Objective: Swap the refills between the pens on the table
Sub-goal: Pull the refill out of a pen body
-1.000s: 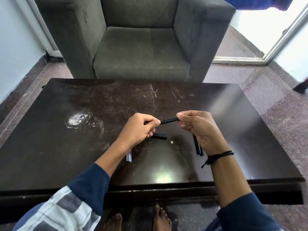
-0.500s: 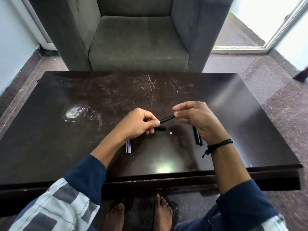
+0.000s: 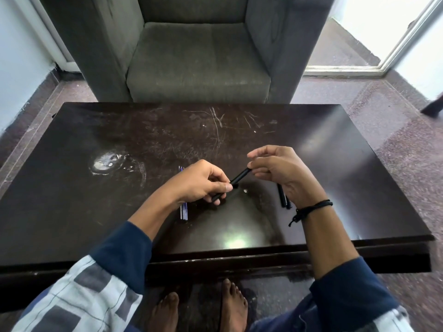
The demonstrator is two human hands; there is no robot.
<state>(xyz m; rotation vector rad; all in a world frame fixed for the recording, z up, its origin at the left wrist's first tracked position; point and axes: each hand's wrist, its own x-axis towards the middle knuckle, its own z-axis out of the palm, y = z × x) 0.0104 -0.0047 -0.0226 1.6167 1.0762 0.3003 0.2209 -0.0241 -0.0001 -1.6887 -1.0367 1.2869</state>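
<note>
As loose parts are laid out on the dark scratched wooden worktop [image 3: 311, 144], the left hand [image 3: 199, 183] and right hand [image 3: 280, 173] are held just above it, each grip pinched on one end of a slim black plastic pen barrel [image 3: 239, 177], seemingly for twisting apart, with thin blue refills [image 3: 184, 213] lying beside the left wrist.

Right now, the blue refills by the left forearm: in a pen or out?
Out. The blue refills lie bare on the table, apart from the black pen barrel held by the left hand and right hand.
</note>
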